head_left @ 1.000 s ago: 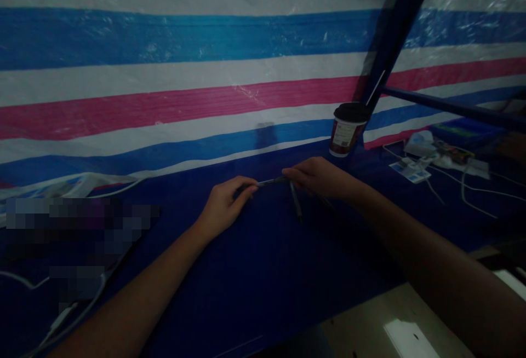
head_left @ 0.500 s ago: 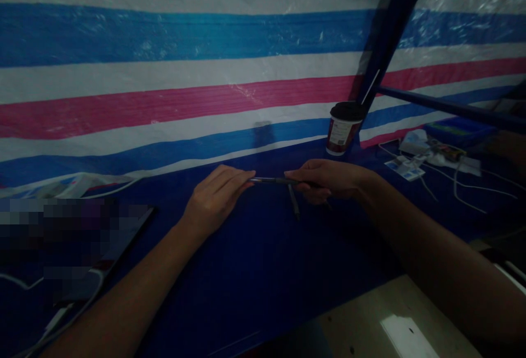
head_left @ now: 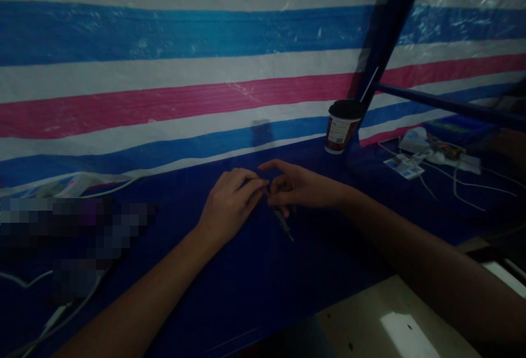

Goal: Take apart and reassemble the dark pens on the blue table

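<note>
My left hand [head_left: 234,199] is low over the blue tabletop, its thumb and fingers pinched together at the upper end of a dark pen [head_left: 282,224]. The pen slants down to the right and its pointed tip faces me. Close against it from the right comes my right hand [head_left: 302,185]. Its index finger stretches left, apart from the thumb, while the other fingers curl near the pen. My fingers hide the pen's upper part, and whether a second pen lies beneath them cannot be made out.
A lidded paper cup [head_left: 340,128] stands at the back by a blue metal post [head_left: 382,46]. White cables and a small device [head_left: 431,147] lie to the right. A pixelated dark object [head_left: 102,243] and more cables are at left. Striped sheeting [head_left: 184,95] hangs behind the table [head_left: 230,292].
Both hands held a pen level between them before. My right hand has shifted left, its index finger now extended, and the hands meet. The visible pen now slants down toward me.
</note>
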`<state>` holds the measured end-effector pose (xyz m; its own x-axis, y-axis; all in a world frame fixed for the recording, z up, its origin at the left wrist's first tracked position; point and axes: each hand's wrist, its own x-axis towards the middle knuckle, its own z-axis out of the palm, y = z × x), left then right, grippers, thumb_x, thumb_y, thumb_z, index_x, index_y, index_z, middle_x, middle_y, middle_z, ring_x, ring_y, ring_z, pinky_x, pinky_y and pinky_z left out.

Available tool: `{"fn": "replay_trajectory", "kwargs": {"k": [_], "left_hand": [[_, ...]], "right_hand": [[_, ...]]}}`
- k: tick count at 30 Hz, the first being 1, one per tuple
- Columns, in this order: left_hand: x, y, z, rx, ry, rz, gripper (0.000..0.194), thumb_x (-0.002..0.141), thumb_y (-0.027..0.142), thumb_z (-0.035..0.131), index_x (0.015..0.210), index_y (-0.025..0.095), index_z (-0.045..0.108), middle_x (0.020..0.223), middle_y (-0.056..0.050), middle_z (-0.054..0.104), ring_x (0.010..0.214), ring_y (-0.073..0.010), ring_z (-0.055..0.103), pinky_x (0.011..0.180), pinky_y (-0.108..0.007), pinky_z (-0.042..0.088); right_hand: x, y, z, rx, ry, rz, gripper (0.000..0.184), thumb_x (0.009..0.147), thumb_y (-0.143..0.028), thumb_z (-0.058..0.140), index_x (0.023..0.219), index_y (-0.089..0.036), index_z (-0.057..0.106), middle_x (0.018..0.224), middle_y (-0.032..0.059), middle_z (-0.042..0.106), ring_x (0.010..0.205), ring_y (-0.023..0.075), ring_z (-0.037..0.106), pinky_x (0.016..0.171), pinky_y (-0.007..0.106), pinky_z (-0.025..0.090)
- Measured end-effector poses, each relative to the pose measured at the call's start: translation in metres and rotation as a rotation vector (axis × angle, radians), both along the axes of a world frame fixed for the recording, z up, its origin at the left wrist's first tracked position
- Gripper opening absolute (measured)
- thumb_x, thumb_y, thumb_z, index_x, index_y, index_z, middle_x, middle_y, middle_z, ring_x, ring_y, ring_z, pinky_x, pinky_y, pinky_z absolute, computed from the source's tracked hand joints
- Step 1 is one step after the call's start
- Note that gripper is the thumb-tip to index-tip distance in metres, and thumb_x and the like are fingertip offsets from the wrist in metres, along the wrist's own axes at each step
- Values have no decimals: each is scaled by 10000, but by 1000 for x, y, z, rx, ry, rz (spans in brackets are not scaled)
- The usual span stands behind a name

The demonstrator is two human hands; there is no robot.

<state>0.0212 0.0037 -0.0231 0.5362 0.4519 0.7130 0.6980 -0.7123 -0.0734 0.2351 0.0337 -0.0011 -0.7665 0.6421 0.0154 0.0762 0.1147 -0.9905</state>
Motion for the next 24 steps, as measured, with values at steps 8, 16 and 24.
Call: {"fn": "replay_trajectory", "kwargs": {"k": [8,16,24], "left_hand": [[2,3,-4,-190,-214,55,232,959,62,519,1117,173,647,1048,-61,631,957,-184,640,829,-331,548],[1,5,-9,-325,-329,82,220,925,88,527,1067,168,674,989,-42,638,779,-141,610,666,-266,526],[2,8,-15,-431,-395,59,290,924,59,443,1039,172,684,948,-43,666,860,-166,640,758,-308,515]], "right_hand": [[-5,5,-2,78,-39,-219,537,746,-66,649,1250,-184,506,564,-93,580,485,114,579,521,246,455],[-4,12,-3,128,3,-361,507,757,-85,659,1219,-200,484,586,-79,606,487,133,594,542,285,471],[-3,16,-9,102,0,-411,471,778,-99,628,1191,-245,455,624,-72,621,464,127,582,503,272,455]]}}
